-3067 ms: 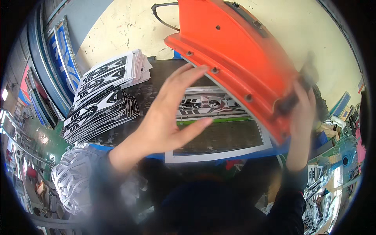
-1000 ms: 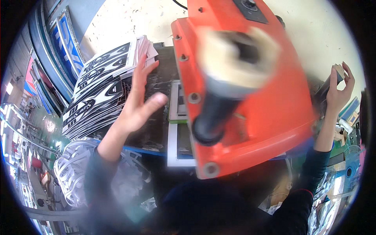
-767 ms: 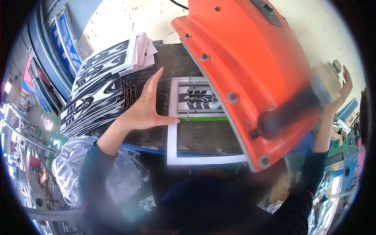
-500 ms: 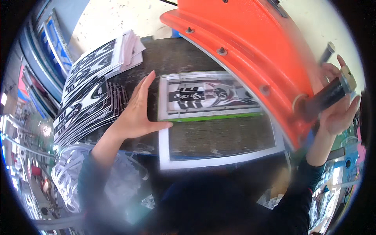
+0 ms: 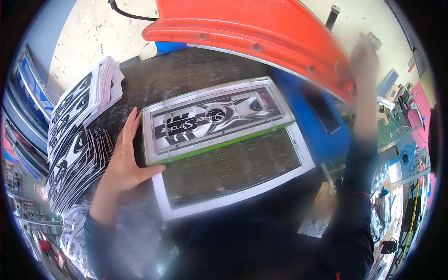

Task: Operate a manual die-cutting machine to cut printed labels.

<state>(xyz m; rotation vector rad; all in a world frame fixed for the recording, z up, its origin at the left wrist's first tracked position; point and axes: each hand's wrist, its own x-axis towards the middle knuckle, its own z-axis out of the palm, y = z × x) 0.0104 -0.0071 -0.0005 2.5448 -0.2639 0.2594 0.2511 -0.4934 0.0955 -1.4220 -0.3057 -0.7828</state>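
On the dark cutting board (image 5: pixel 158 77) lies a rectangular cutting die (image 5: pixel 149 135), pale-rimmed with a green near edge. Through it shows a black-and-white printed sheet (image 5: pixel 242 109). A white sheet border (image 5: pixel 233 192) extends from under it, with the dark board visible inside. My left hand (image 5: pixel 122 161) rests at the die's left end, fingers stretched and thumb apart, at its near corner. At the upper right my right hand (image 5: pixel 365 63), smeared by motion, is closed round a handle of the orange press arm (image 5: pixel 252 28); the handle's end cap (image 5: pixel 374 40) sticks out above.
Stacked printed sheets (image 5: pixel 77 154) lie at the board's left side. White scrap strips (image 5: pixel 74 231) are heaped below them. A second black handle (image 5: pixel 332 17) stands beyond the press arm. A blue machine part (image 5: pixel 322 112) shows to the right of the die.
The orange arm has swung away, uncovering the die's right end. My right hand has gone from open beside the handle to closed round it. The view has shifted; my left hand stays by the die.
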